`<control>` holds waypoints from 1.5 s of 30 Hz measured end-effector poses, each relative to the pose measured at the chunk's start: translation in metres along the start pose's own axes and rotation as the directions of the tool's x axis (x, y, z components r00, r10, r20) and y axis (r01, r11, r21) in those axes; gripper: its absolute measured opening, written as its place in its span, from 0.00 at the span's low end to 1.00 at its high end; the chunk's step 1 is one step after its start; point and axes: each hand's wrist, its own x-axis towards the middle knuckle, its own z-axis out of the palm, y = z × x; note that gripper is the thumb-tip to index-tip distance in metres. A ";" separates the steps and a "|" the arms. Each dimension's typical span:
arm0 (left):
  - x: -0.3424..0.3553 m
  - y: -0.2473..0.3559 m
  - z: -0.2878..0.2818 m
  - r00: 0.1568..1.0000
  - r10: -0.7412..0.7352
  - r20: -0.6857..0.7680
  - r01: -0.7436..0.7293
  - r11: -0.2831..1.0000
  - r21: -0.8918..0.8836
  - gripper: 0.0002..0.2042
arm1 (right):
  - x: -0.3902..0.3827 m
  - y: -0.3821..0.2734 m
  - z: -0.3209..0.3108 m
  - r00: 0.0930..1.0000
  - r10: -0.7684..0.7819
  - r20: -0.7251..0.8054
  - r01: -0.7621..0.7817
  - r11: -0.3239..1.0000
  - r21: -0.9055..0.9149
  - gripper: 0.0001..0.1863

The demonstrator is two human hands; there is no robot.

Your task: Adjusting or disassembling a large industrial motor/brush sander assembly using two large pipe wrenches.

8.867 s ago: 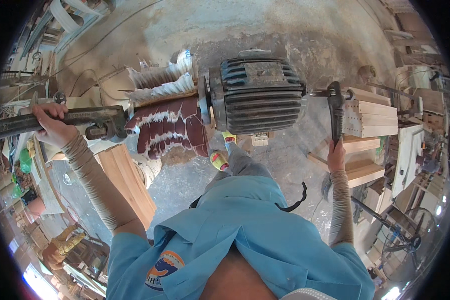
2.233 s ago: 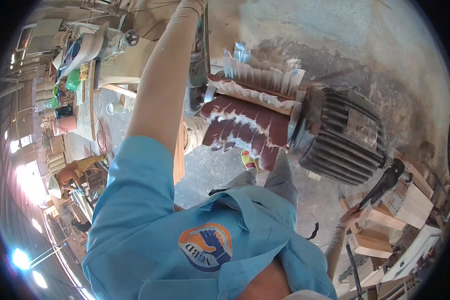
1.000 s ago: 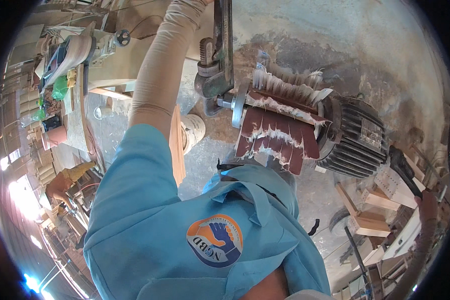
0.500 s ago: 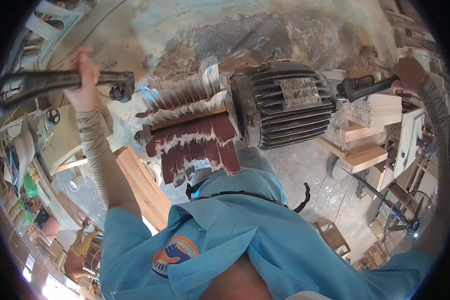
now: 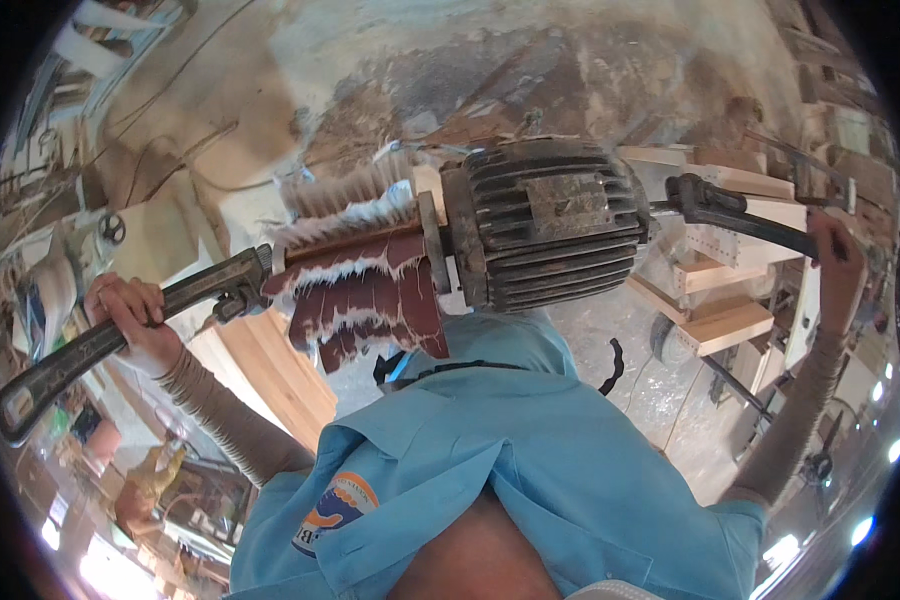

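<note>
My left hand [image 5: 130,315] is closed around the handle of a large pipe wrench [image 5: 205,285]. The jaws of that wrench are at the left end of a sanding flap wheel [image 5: 370,290], which has frayed dark-red strips and pale bristles. The wheel sits on the left side of a dark, finned electric motor [image 5: 550,225]. A second wrench [image 5: 735,218] has its head at the shaft on the motor's right side. My right hand [image 5: 835,250] grips the far end of its handle. How tightly either set of jaws bites cannot be made out.
Stacked pale wooden pieces [image 5: 725,325] stand behind the right wrench. Long wooden boards [image 5: 270,365] lie below the left wrench. A thin cable [image 5: 160,95] runs along the stained floor at upper left. A black strap end [image 5: 613,365] hangs beside my blue shirt.
My left hand has come down, bringing the pipe wrench to the flap wheel's left end. My right hand has lowered with its wrench, whose handle now slopes downward to the right.
</note>
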 end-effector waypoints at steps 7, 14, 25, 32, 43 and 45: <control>-0.028 0.001 -0.019 0.983 -0.182 -0.022 0.183 0.964 0.192 0.08 | 0.008 0.015 0.046 0.969 -0.130 -0.208 0.239 0.312 0.919 0.19; -0.090 -0.073 -0.026 0.940 -0.335 -0.065 0.332 0.854 0.401 0.09 | -0.025 0.000 0.058 0.826 0.131 -0.549 0.371 0.606 0.704 0.20; -0.147 -0.133 -0.037 0.772 -0.632 0.075 0.626 0.775 0.084 0.15 | -0.036 0.004 0.060 0.918 0.008 -0.396 0.368 0.354 0.860 0.20; -0.159 -0.166 -0.039 0.855 -0.519 0.005 0.519 0.854 0.033 0.17 | 0.019 0.056 0.060 0.880 0.317 -0.355 0.205 0.420 0.884 0.14; -0.172 -0.193 -0.056 0.891 -0.440 -0.108 0.451 0.885 0.117 0.19 | 0.220 -0.040 0.105 0.944 -0.107 0.311 -0.223 0.485 0.846 0.10; -0.172 -0.196 -0.059 0.836 -0.518 -0.180 0.535 0.842 0.066 0.18 | 0.203 -0.034 0.091 0.927 -0.242 0.288 -0.167 0.421 0.891 0.09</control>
